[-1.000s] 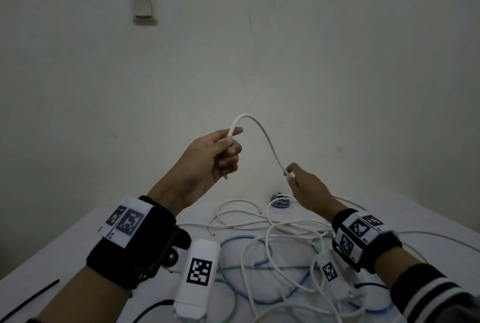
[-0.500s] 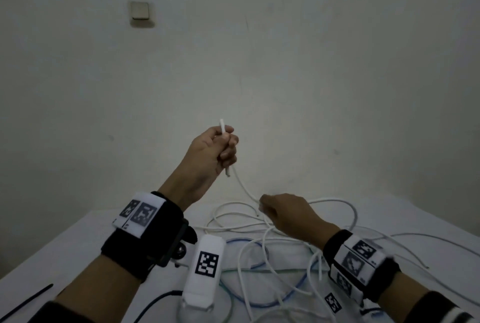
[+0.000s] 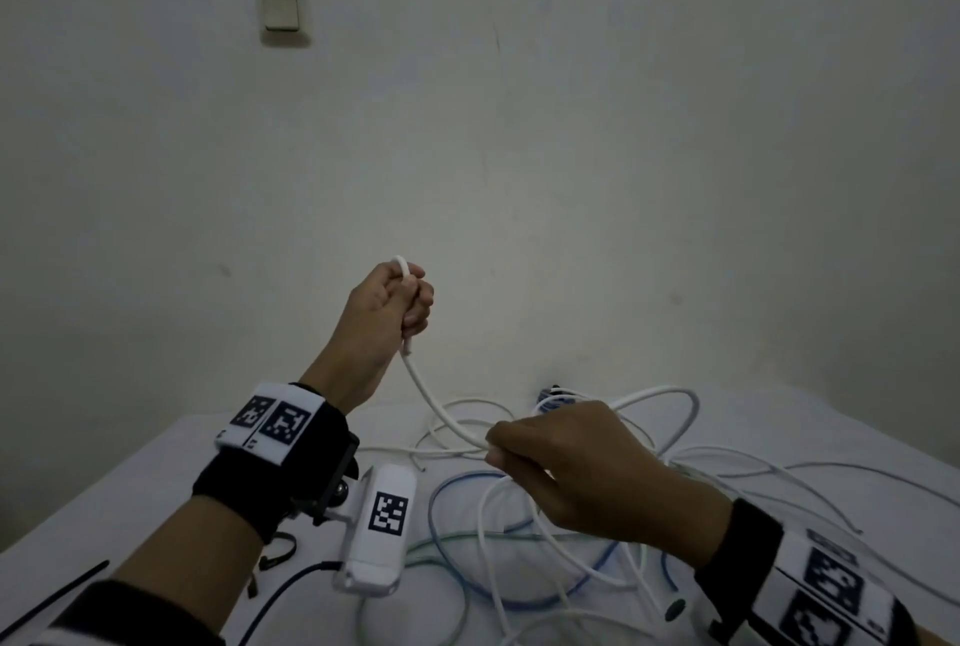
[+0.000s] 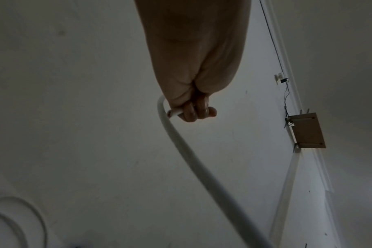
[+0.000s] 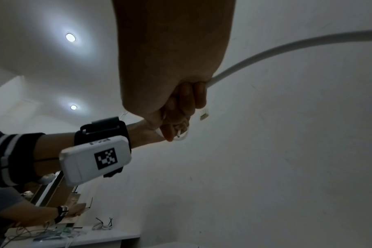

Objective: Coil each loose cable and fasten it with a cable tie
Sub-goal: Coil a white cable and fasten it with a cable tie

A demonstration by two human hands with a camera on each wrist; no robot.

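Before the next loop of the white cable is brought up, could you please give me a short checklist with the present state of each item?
1. Left hand grips the cable end: ok; a short bend of white cable sticks out above the fist.
2. Right hand holds the same cable lower down: ok.
3. Span between the hands free of knots: ok; it hangs in one smooth curve.
4. Rest of the cable free of the blue cable and other white ones on the table: cannot tell; they overlap.
5. Cable tie within reach: ok; a black one lies near the left forearm.
6. Loops already in the left hand: not ok; none complete.
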